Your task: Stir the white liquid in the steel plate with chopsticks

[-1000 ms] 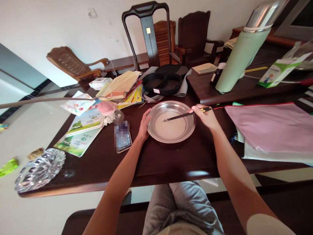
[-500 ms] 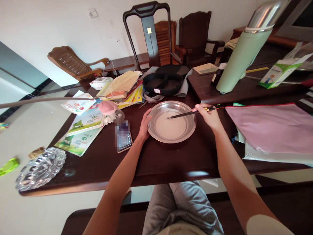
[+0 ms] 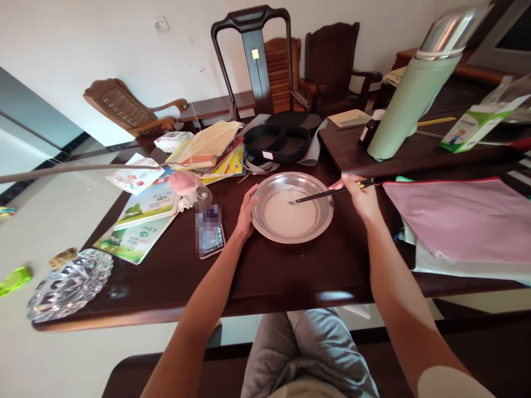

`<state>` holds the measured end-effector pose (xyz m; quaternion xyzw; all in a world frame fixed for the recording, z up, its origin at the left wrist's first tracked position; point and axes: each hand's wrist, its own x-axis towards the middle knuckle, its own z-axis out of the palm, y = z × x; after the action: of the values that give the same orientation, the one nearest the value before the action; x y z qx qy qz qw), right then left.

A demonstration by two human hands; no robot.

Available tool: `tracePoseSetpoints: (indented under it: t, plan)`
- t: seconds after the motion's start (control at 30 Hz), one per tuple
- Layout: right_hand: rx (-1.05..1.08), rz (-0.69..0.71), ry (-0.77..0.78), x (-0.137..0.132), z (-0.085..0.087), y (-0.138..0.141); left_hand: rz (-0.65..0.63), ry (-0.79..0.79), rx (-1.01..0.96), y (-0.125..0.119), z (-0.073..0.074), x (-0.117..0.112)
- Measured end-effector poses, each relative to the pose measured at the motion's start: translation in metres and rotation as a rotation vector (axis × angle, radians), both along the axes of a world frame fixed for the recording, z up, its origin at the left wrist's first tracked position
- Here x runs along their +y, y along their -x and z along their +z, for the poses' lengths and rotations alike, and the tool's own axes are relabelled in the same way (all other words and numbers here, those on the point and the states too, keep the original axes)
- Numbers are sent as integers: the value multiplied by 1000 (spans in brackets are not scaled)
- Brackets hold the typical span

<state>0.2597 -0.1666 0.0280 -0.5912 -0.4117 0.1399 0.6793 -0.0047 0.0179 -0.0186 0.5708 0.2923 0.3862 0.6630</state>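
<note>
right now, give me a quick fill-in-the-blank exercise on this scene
The left hand touches the metal bowl; the chopsticks are in the ____ hand.
In this view, the phone lies to the bowl's ____.
The thermos body is pale ____.
The pink pouch has a ____ top edge.

Missing words: right; left; green; red.

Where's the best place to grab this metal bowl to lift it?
Probably the rim of the metal bowl, from left and right together: it's broad, round and holds whitish contents, so paired grips should keep it level. The left hand touches one side; the right hand holds chopsticks.
</note>
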Motion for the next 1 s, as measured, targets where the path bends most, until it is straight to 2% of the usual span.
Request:
tracePoseSetpoints:
  t: [0.1, 0.2, 0.27, 0.4, 0.47, 0.67, 0.87, 0.93, 1.0]
  plan:
    - [38, 14, 2, -1, 0, 1, -2, 7, -6, 0, 1, -1]
    - [-21, 102, 66, 2, 1, 8, 4, 6, -4, -1, 1, -1]
    - [-70, 111, 82, 3, 1, 9, 8, 13, -3, -1, 1, -1]
    - [-34, -50, 19, 0, -2, -2, 17, 28, -8, -1, 1, -1]
    - [21, -86, -4, -1, -3, -6, 11, 34, 2, 0, 2, -2]
    - [-66, 128, 100, 3, -4, 6, -3, 13, -6, -1, 2, -2]
    - [-28, -99, 7, -3, -4, -6, 1, 14, -9, -2, 2, -2]
    - [-10, -67, 16, -3, -4, -5, 3, 13, -7, -2, 2, -2]
    - [-28, 31, 56, 0, -3, 2, 6, 20, -9, -2, 2, -2]
